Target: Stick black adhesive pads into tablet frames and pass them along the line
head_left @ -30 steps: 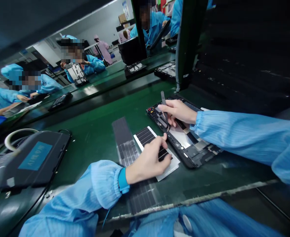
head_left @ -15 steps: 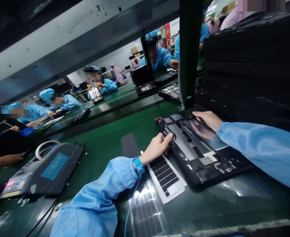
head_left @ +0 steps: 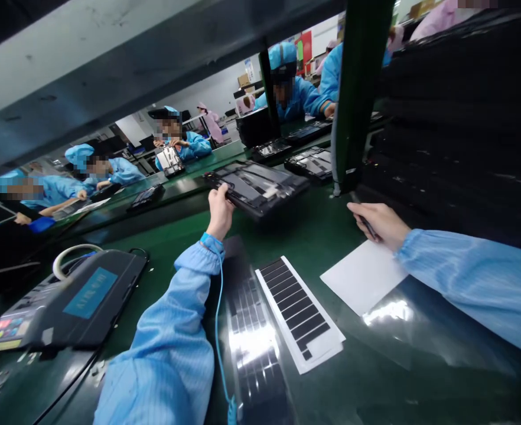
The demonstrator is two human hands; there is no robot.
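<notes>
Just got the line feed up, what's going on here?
A person is working at a green bench. Their left hand holds an open black tablet housing up by its edge, clear of the bench. Their right hand pinches a slim dark tool, probably tweezers, above a white sheet. A strip of black pads on white backing lies on the bench. Co-workers sit further along the line.

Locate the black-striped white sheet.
In the head view, the black-striped white sheet lies on the green mat, between a dark strip sheet and a plain white sheet.

Open black tablet housing (head_left: 260,188), tilted, held aloft
</notes>
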